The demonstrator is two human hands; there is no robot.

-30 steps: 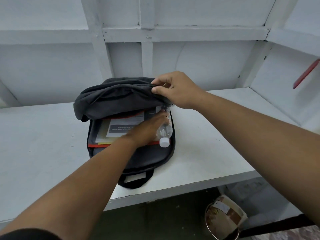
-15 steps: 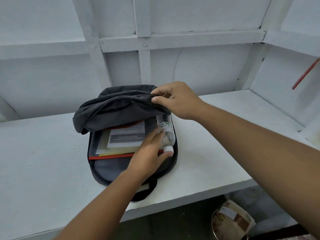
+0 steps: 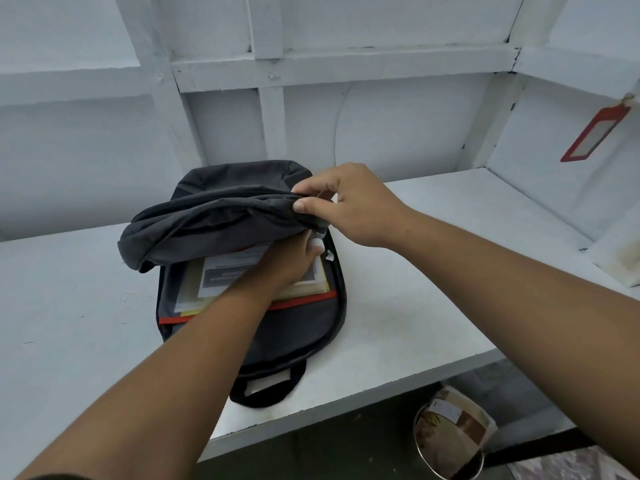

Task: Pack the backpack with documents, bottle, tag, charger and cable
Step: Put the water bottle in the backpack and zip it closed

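A dark grey backpack [image 3: 294, 341] lies open on the white shelf [image 3: 415, 306]. My right hand [image 3: 356, 206] pinches its front flap [image 3: 214, 223] and holds it lifted. Documents [image 3: 221, 278] lie inside, above a red-edged pocket. My left hand [image 3: 287, 265] reaches in under the flap and closes over the bottle [image 3: 317, 243], of which only a small white part shows. A red tag [image 3: 595, 133] hangs on the right wall. No charger or cable is in view.
The backpack's carry handle [image 3: 266, 389] points toward the shelf's front edge. A tin can [image 3: 450, 441] sits on the floor below at the right. A white object [image 3: 620, 258] stands at the shelf's far right. White walls close off the back and right.
My left hand has gone deeper under the flap, and the bottle, plainly visible before, is now almost hidden. My right hand still holds the flap. The view has tilted, bringing the red tag into sight.
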